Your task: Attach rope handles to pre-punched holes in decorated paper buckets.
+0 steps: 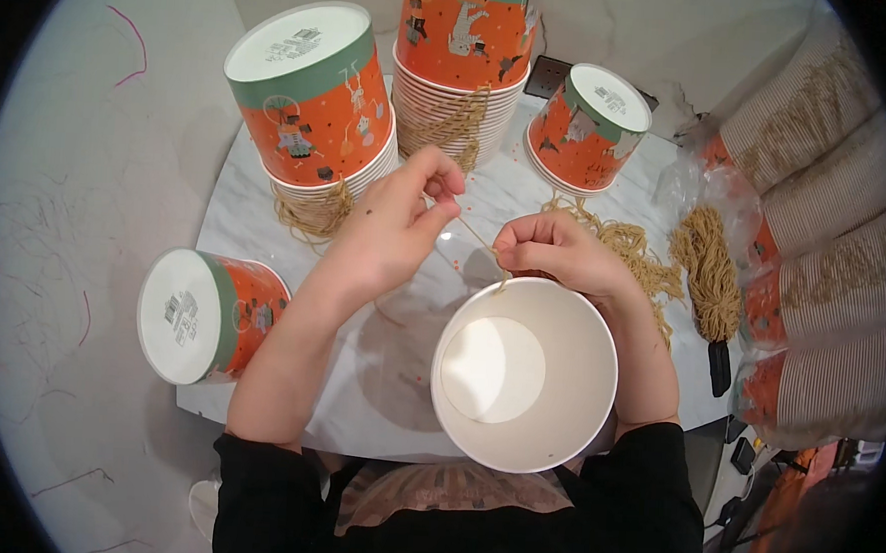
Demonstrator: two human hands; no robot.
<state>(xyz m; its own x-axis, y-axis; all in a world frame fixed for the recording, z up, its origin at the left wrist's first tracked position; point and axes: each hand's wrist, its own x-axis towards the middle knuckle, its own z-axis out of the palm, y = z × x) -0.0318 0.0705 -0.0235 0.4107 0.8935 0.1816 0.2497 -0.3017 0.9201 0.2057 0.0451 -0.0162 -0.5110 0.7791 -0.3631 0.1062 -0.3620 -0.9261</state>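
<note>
A white-lined paper bucket (580,369) faces me with its open mouth, close to my body at the table's near edge. Between my two hands a thin tan cord (477,236) runs taut, and a short end of it hangs at the bucket's far rim. My left hand (391,224) is closed, pinching the cord between thumb and fingertips, above and left of the bucket. Just over the rim, my right hand (555,250) pinches the other part of the cord. Whether the cord passes through the bucket's wall cannot be seen.
Upside-down orange and green buckets stand stacked at the back left (311,119), back middle (466,37) and back right (589,129). One bucket (215,317) lies tipped at left. Loose cord (630,248) and a tied cord bundle (709,275) lie right, beside bagged bucket stacks (835,247).
</note>
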